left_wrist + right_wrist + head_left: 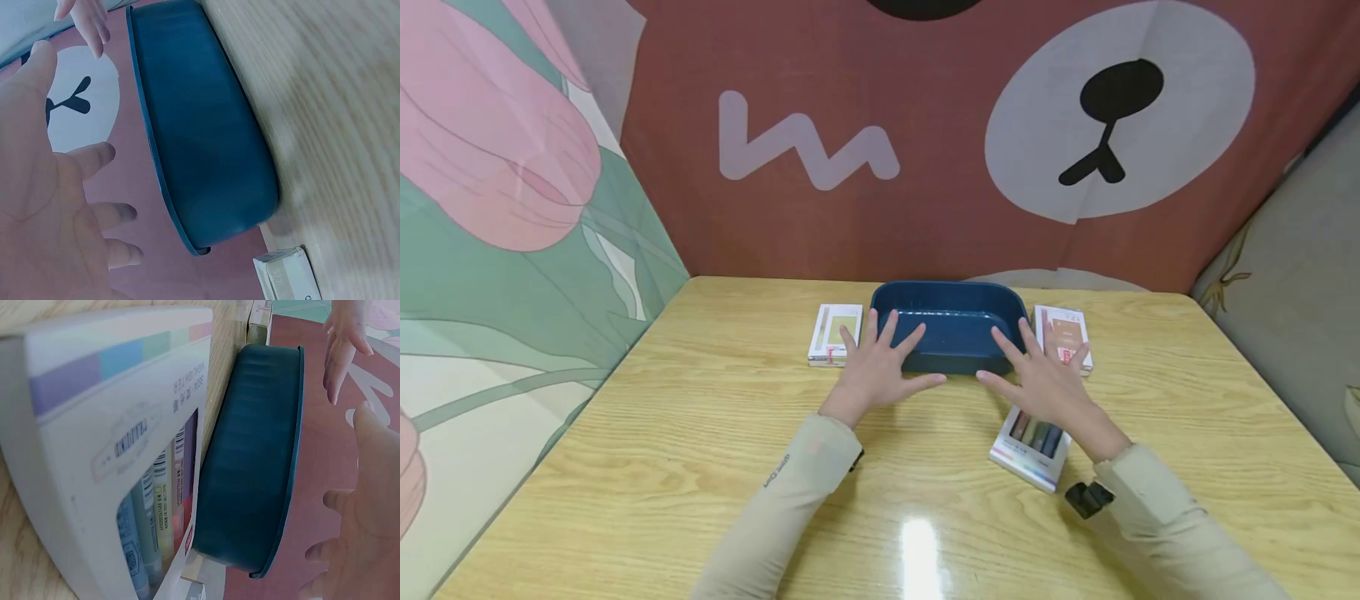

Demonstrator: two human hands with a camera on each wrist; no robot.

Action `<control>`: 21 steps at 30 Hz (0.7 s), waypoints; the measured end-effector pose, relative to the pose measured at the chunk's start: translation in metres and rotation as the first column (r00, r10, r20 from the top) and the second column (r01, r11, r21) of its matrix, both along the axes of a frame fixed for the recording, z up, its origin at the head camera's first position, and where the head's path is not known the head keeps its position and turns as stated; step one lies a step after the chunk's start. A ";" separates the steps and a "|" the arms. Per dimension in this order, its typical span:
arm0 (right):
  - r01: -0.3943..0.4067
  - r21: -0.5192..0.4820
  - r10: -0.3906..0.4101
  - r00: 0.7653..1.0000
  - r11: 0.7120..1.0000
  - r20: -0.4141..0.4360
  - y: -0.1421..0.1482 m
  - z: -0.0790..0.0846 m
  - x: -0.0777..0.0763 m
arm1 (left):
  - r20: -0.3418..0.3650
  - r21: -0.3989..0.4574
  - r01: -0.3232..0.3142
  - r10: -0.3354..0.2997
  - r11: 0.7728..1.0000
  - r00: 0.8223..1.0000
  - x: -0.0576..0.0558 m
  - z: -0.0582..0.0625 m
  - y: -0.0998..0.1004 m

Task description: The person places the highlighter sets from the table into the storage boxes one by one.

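Both hands hover with fingers spread and hold nothing. My left hand is over the front left of a dark blue rectangular tray; in the left wrist view its palm faces the tray's side. My right hand is over the front right corner. Beneath the right wrist lies a white box of highlighters, its window showing several coloured pens; the right wrist view has this box up close. Left of the tray lies a white box with a yellow-green panel, right of it one with an orange-brown panel.
Everything stands on a light wooden table. Behind it hangs a red-brown cloth with a cartoon bear face. A flower-patterned panel borders the left side, and a greyish cloth the right.
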State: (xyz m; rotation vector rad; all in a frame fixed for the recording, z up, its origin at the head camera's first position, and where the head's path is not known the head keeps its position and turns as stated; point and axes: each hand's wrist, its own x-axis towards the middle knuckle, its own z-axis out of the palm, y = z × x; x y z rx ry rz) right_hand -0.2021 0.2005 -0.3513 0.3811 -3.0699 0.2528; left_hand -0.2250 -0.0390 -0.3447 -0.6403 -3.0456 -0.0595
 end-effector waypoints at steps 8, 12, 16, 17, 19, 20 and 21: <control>-0.001 0.006 0.001 1.000 1.000 0.002 0.003 0.001 -0.003 | 0.021 0.014 -0.011 0.011 1.000 1.000 -0.001 -0.002 -0.003; -0.008 -0.004 0.008 1.000 1.000 -0.013 0.007 0.003 -0.006 | 0.021 0.023 -0.020 0.020 1.000 1.000 -0.002 -0.002 -0.007; -0.008 -0.033 0.006 0.999 0.999 -0.038 0.011 0.004 -0.010 | 0.005 0.057 -0.021 0.021 0.998 1.000 -0.003 -0.002 -0.012; -0.006 -0.042 0.005 0.999 0.999 -0.041 0.013 0.004 -0.011 | 0.002 0.063 -0.019 0.019 0.998 1.000 -0.004 -0.002 -0.013; -0.005 -0.062 0.002 0.999 0.998 -0.049 0.016 0.004 -0.012 | -0.003 0.069 -0.018 0.018 0.997 1.000 -0.005 -0.004 -0.015; -0.005 -0.073 0.002 0.999 0.997 -0.051 0.017 0.004 -0.013 | 0.000 0.072 -0.019 0.019 0.997 1.000 -0.006 -0.004 -0.016; -0.008 -0.083 0.003 0.998 0.996 -0.059 0.019 0.003 -0.014 | -0.002 0.074 -0.020 0.020 0.997 1.000 -0.006 -0.005 -0.017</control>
